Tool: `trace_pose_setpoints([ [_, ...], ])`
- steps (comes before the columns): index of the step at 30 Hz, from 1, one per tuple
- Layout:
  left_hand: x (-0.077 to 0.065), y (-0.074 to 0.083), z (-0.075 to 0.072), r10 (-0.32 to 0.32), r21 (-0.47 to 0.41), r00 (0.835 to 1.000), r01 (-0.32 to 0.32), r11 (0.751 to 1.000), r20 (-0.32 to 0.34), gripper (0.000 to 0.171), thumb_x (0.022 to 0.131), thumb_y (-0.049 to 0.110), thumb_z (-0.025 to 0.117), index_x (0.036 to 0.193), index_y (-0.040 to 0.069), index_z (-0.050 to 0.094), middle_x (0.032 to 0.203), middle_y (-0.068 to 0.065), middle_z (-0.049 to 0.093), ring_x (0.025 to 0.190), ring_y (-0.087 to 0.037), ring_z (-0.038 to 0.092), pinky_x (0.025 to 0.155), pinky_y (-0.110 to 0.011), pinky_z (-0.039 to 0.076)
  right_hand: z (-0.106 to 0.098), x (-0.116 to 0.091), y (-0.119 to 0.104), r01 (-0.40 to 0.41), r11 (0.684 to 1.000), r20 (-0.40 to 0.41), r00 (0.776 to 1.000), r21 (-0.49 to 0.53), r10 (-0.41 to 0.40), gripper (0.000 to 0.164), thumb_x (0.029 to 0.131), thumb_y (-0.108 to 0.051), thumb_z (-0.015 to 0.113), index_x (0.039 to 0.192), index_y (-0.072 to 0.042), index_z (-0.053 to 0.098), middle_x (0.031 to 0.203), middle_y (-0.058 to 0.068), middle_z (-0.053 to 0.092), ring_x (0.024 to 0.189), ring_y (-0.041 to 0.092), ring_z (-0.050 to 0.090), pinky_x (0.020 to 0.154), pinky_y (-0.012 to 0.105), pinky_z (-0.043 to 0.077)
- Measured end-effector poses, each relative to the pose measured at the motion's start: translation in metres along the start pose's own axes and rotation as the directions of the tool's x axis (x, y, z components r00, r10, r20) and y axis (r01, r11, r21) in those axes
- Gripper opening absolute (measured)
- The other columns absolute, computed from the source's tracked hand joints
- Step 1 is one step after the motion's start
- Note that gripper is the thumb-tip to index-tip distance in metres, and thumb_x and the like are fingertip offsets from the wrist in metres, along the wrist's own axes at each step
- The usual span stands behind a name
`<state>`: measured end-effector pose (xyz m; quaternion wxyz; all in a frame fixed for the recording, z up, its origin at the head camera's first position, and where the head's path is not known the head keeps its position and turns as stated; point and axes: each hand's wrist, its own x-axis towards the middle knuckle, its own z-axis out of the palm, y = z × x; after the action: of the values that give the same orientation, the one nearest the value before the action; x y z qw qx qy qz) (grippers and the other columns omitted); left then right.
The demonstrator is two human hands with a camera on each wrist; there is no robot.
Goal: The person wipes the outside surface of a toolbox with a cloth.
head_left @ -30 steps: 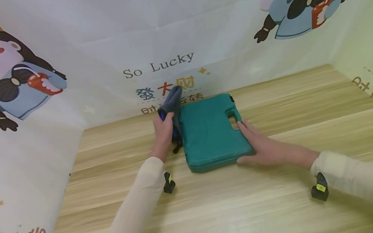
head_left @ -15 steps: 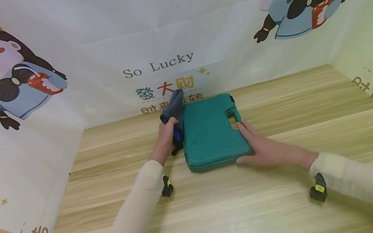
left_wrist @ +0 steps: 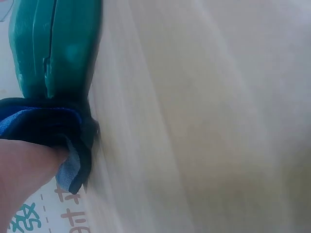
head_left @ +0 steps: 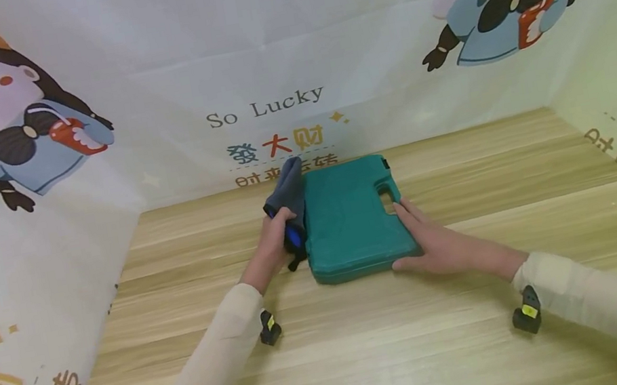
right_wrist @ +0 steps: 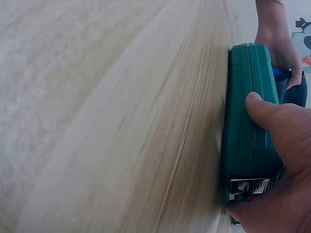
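Note:
A teal-green hard plastic carrying case (head_left: 350, 219) lies flat on the wooden tabletop, its handle cutout on the right side. At its left edge my left hand (head_left: 275, 236) grips a blue-grey cloth item (head_left: 288, 189) with black edging and bright blue inside. In the left wrist view this cloth (left_wrist: 73, 167) is folded over beside the end of the case (left_wrist: 63, 53). My right hand (head_left: 438, 242) holds the case's near right corner. In the right wrist view the right thumb (right_wrist: 267, 111) presses the case's side (right_wrist: 245, 145); some fingers are partly hidden.
Wood-grain tabletop (head_left: 375, 359) spreads around the case. Printed white sheeting (head_left: 386, 69) stands behind and on both sides. A small black device (head_left: 269, 328) sits at the left wrist, another black device (head_left: 526, 311) at the right wrist.
My left hand has moved toward me along the case's left edge with the cloth item. My right hand and the case have stayed nearly in place.

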<state>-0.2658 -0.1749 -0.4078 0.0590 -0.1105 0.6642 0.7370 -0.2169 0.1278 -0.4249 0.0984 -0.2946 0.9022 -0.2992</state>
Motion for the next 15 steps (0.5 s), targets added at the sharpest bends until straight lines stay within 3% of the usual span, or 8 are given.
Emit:
trace_pose_setpoints([
  [7,-0.016,-0.003,-0.002,0.039,0.015,0.999,-0.039,0.999,0.026,0.056,0.077,0.012,0.051,0.130,0.000,0.035,0.121,-0.008,0.037,0.105,-0.020,0.036,0.089,-0.028,0.033,0.000,0.000,-0.001,0.003,1.000,0.003,1.000,0.001,-0.003,0.102,0.084,-0.051,0.061,0.147,-0.011,-0.009,0.151,0.017,-0.011,0.136,0.030,0.002,0.103,0.045,0.024],
  [15,-0.034,-0.008,-0.001,0.018,0.018,0.999,-0.019,1.000,0.047,0.057,0.078,0.010,0.051,0.130,0.003,0.031,0.125,-0.008,0.035,0.107,-0.020,0.035,0.087,-0.029,0.034,0.000,0.000,-0.002,0.016,1.000,-0.013,1.000,0.005,-0.016,0.103,0.083,-0.049,0.063,0.147,-0.007,-0.007,0.151,0.019,-0.009,0.135,0.033,0.006,0.102,0.047,0.026],
])
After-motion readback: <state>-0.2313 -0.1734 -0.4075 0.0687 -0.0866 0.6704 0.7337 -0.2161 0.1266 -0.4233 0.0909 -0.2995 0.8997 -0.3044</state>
